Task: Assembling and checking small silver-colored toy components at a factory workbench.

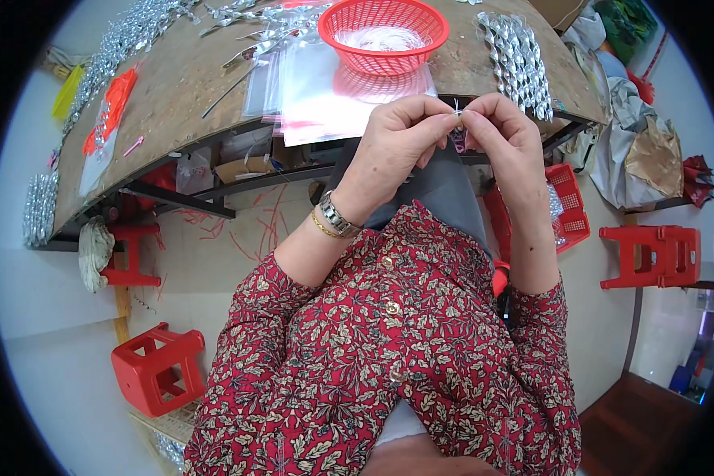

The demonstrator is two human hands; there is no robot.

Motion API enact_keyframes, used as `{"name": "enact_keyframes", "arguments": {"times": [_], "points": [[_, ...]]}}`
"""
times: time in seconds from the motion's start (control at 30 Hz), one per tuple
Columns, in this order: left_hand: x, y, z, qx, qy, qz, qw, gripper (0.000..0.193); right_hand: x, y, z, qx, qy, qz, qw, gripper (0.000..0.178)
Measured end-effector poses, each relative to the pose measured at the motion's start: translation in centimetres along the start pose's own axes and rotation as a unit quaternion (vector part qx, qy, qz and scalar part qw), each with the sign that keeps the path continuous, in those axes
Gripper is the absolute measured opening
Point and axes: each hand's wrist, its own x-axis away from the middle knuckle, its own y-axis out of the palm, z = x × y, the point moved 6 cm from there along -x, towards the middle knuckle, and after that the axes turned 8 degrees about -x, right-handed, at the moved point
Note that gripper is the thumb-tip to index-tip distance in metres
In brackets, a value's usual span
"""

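My left hand (pixel 397 147) and my right hand (pixel 506 143) meet at the table's near edge, thumbs and forefingers pinched together. Between their fingertips is a thin white thread (pixel 456 104), its short ends sticking up. A small shiny piece shows just below the pinch, too small to name. Just beyond my hands, a red plastic basket (pixel 383 63) holds a loose coil of clear or whitish thread (pixel 385 38). It stands on a stack of clear plastic bags (pixel 317 111). Right of the basket lies a row of twisted silver strips (pixel 517 63).
Silver garlands (pixel 127 47) line the table's (pixel 178 87) left edge, near an orange packet (pixel 117 99). Under the right side is a red crate (pixel 570 202). Red stools stand at left (pixel 159 369) and right (pixel 650 255). Sacks (pixel 619 151) are piled at the right.
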Motion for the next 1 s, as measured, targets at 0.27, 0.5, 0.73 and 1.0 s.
{"name": "enact_keyframes", "arguments": {"times": [0.27, 0.5, 0.73, 1.0], "points": [[-0.2, -0.5, -0.4, 0.001, 0.015, 0.019, 1.000, 0.011, 0.8, 0.6, -1.3, 0.033, -0.086, 0.073, 0.993, 0.005], [-0.1, -0.3, -0.4, -0.004, 0.027, 0.026, 0.999, 0.012, 1.7, 1.1, -2.8, 0.206, -0.190, 0.086, 0.956, 0.009], [0.0, -0.1, -0.4, -0.004, 0.028, 0.029, 0.999, 0.014, 1.8, 1.2, -2.6, 0.224, -0.200, 0.093, 0.949, 0.009], [0.1, 0.0, -0.5, -0.015, 0.023, 0.035, 0.999, 0.015, 1.9, 1.3, -2.9, 0.267, -0.221, 0.091, 0.934, 0.007]]}}
